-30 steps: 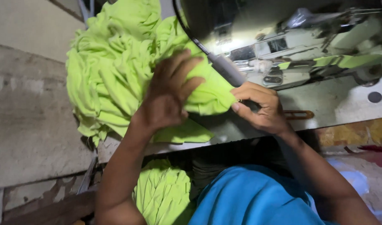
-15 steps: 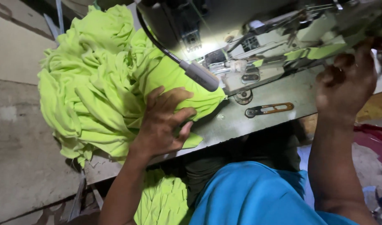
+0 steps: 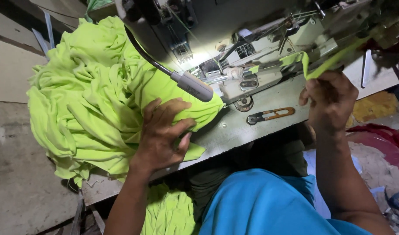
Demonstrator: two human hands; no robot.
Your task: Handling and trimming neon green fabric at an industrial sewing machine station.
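Lime-green fabric pile (image 3: 90,104) sits on table (image 3: 234,130), left hand (image 3: 162,135) spread flat on its near edge. Right hand (image 3: 330,102) pinches a green binding strip (image 3: 314,69) feeding toward the sewing machine (image 3: 251,65). Stitching looks not yet underway; bulk unsewn.
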